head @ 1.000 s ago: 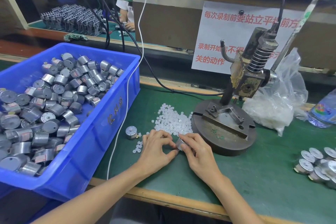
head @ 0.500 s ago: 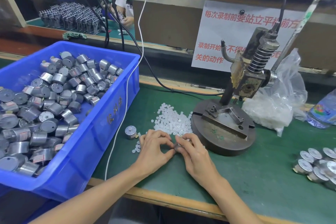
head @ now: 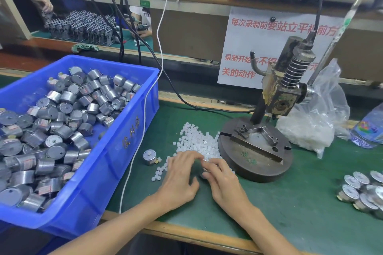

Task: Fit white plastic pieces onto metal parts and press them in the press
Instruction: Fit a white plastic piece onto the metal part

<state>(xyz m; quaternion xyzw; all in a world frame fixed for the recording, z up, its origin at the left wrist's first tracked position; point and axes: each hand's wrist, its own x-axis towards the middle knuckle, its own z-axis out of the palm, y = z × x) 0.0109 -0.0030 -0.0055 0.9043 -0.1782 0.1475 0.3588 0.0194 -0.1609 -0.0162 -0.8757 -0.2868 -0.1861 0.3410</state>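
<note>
White plastic pieces [head: 199, 141], small and round, heaped loosely on the green surface [head: 290, 203] just left of the round dark metal base [head: 248, 168] of the hand press, the heap's right edge touching that base or very nearly. Left hand [head: 180, 174] placed at the near edge of this heap, fingers [head: 186, 157] bent, tips down on the pieces, thumb held apart to the side; no clear pinch visible, and somewhat blurred. Right hand [head: 224, 182] just beside, before the near-left rim of the base, fingers [head: 214, 166] curled close together over something small; cannot tell whether holding a metal part or not.

Probably at the fitting step, not yet at pressing: nothing seated in the angled fixture on top of the base.

Decisive for the coming move: pieces lying straight ahead of the left fingertips, on the side away from the body, so left hand clearly nearer to them; right hand nearer to the base. No long axis worth mentioning in such round pieces.

Short silver metal cylinder [head: 149, 156] standing upright, further left of the base than the heap, untouched. Large blue plastic crate [head: 124, 143] full of such cylinders far left of the base; small group of silver cylinders with pale tops [head: 350, 191] well apart to the right of the base.
</note>
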